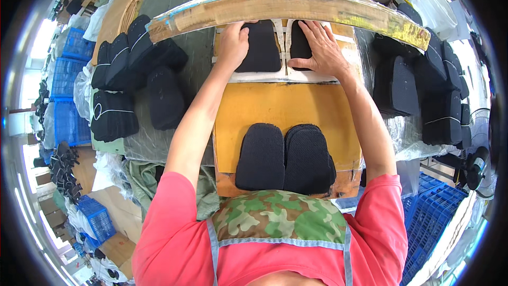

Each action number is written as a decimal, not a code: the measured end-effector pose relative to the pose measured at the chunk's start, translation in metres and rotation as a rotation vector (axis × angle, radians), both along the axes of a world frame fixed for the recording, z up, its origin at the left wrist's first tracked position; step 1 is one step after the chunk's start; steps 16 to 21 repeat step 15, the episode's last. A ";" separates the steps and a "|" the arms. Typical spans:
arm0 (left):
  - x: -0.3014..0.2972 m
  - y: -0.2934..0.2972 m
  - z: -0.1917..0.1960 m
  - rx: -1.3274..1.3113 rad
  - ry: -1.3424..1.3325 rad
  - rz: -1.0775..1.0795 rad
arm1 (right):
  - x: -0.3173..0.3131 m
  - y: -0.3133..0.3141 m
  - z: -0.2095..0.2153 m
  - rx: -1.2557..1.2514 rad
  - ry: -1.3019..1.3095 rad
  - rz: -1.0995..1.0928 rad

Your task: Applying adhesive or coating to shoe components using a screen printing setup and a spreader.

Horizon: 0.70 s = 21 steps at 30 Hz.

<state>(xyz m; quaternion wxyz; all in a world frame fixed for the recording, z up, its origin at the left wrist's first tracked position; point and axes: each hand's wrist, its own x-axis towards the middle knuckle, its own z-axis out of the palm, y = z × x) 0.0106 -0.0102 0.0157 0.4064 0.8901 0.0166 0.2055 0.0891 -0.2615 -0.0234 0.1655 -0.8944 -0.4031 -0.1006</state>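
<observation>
Two black shoe insoles lie on a white-edged board with cut-out outlines, partly beneath a wooden beam. My left hand (pixel 233 45) grips the outer edge of the left insole (pixel 261 48), its thumb against the side; the other fingertips are mostly hidden by the beam. Over the right insole (pixel 299 44) my right hand (pixel 323 49) lies flat, fingers spread and thumb across its lower end. Closer to my body, two stacks of black insoles, a left stack (pixel 260 157) and a right stack (pixel 308 160), rest side by side on the yellow board (pixel 286 103).
The wooden beam (pixel 286 10) crosses just above my fingers. Bundles of black insoles stand on the left (pixel 117 114) and the right (pixel 442 116), some tied with white string. Blue crates (pixel 431 206) sit low at the right, more blue crates (pixel 71 122) at the far left.
</observation>
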 end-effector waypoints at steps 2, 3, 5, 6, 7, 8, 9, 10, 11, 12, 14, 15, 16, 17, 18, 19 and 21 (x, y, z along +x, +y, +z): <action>0.005 -0.005 -0.007 0.225 0.042 0.002 | -0.002 0.001 0.004 0.072 -0.022 0.030; 0.007 -0.008 -0.012 0.445 0.076 0.004 | -0.002 -0.001 0.005 0.073 -0.016 0.020; 0.002 -0.015 -0.024 0.440 0.125 -0.058 | -0.002 -0.001 0.009 0.148 -0.007 0.015; -0.002 -0.021 -0.028 0.552 0.076 -0.023 | -0.001 0.000 0.007 0.202 -0.010 -0.009; -0.003 -0.026 -0.032 0.664 0.026 0.014 | -0.002 -0.001 0.006 0.204 -0.006 -0.007; -0.004 -0.027 -0.034 0.628 0.136 -0.009 | -0.003 -0.002 0.005 0.200 -0.029 -0.032; -0.003 -0.030 -0.036 0.630 0.136 0.000 | -0.003 -0.002 0.005 0.197 -0.058 -0.051; -0.002 -0.033 -0.038 0.638 0.134 0.017 | -0.004 -0.002 0.004 0.182 -0.030 -0.070; -0.001 -0.035 -0.039 0.645 0.131 0.034 | -0.003 -0.002 0.004 0.183 -0.033 -0.062; -0.002 -0.035 -0.041 0.640 0.155 0.033 | -0.004 -0.001 0.004 0.149 -0.031 -0.070; 0.000 -0.030 -0.042 0.646 0.172 0.018 | -0.004 -0.001 0.002 0.093 -0.036 -0.069; 0.002 -0.027 -0.041 0.651 0.187 -0.002 | -0.006 0.000 0.002 0.061 -0.052 -0.070; 0.002 -0.027 -0.041 0.651 0.187 -0.002 | -0.006 0.000 0.002 0.061 -0.052 -0.070; 0.002 -0.027 -0.041 0.651 0.187 -0.002 | -0.006 0.000 0.002 0.061 -0.052 -0.070; 0.002 -0.027 -0.041 0.651 0.187 -0.002 | -0.006 0.000 0.002 0.061 -0.052 -0.070; 0.002 -0.027 -0.041 0.651 0.187 -0.002 | -0.006 0.000 0.002 0.061 -0.052 -0.070; 0.002 -0.027 -0.041 0.651 0.187 -0.002 | -0.006 0.000 0.002 0.061 -0.052 -0.070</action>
